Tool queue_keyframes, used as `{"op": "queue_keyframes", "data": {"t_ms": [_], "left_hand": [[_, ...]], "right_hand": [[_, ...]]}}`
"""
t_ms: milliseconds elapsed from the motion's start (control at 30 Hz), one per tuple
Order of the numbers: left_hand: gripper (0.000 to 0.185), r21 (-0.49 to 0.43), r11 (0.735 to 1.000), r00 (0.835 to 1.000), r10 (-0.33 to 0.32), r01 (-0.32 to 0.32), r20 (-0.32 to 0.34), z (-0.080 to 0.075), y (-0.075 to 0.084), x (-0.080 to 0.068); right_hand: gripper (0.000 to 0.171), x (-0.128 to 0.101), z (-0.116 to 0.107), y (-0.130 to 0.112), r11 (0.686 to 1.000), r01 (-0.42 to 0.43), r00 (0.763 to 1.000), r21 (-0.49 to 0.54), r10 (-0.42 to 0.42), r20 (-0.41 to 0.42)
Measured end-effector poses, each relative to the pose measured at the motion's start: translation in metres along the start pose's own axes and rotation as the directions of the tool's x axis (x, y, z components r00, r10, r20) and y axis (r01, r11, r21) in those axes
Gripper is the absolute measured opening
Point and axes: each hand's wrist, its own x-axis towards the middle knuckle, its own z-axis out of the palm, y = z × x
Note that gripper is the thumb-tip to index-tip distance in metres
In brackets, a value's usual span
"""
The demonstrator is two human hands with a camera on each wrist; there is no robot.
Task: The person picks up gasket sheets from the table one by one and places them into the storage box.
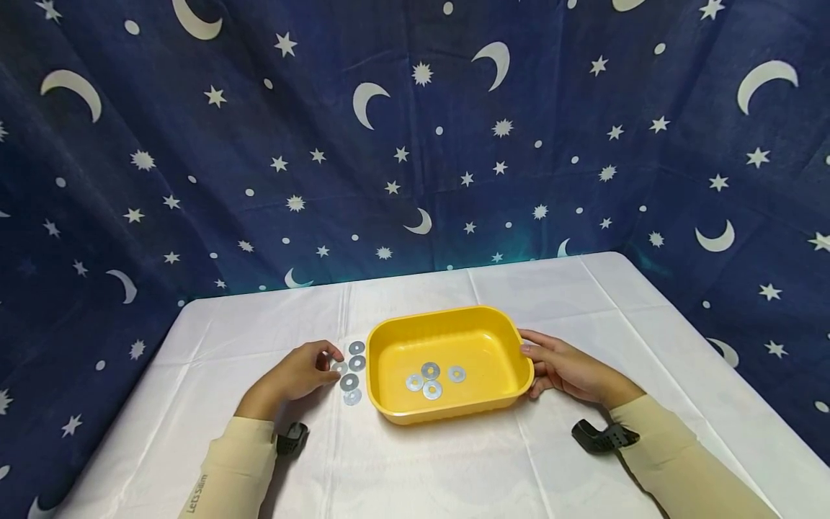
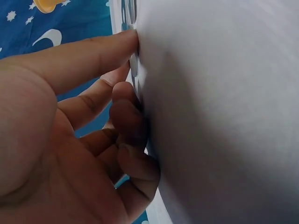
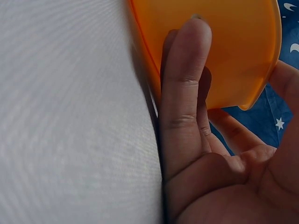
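Observation:
Left of the yellow tray (image 1: 447, 417), my left hand (image 1: 301, 369) pinches a flat metal washer (image 1: 339, 367) between thumb and fingertips, low at the white cloth. The left wrist view shows this washer (image 2: 134, 63) edge-on, with the other fingers curled against the cloth. Several more washers (image 1: 349, 382) lie flat between that hand and the tray. Inside the tray, several washers (image 1: 431, 390) rest on the floor, close to one another. My right hand (image 1: 570, 366) holds the tray's right end, thumb on the rim and fingers along the outer wall (image 3: 233, 60).
A white cloth (image 1: 454, 476) with fold lines covers the table. Behind it and along both sides hangs a dark blue curtain (image 1: 337, 94) with moons and stars. Each wrist wears a black strap-like device (image 1: 603, 437).

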Motion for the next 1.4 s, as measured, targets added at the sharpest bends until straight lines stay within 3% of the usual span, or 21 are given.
{"op": "queue_keyframes", "data": {"t_ms": [633, 967, 1400], "left_hand": [[0.026, -0.033, 0.999, 1.000, 0.021, -0.022, -0.021, 0.0010, -0.0006, 0.0014], [0.014, -0.068, 0.996, 0.998, 0.061, -0.062, -0.023, -0.0018, -0.0001, 0.0001], [0.015, -0.100, 0.992, 0.996, 0.074, -0.079, -0.052, -0.0056, 0.0013, 0.0012]], "right_hand": [[0.070, 0.0004, 0.0007, -0.0010, 1.000, 0.010, 1.000, 0.003, -0.010, 0.008], [0.070, -0.0001, 0.0020, -0.0015, 1.000, 0.004, 1.000, -0.001, -0.004, 0.000], [0.070, 0.0004, 0.0005, -0.0015, 1.000, 0.005, 1.000, -0.002, -0.005, 0.004]]}}
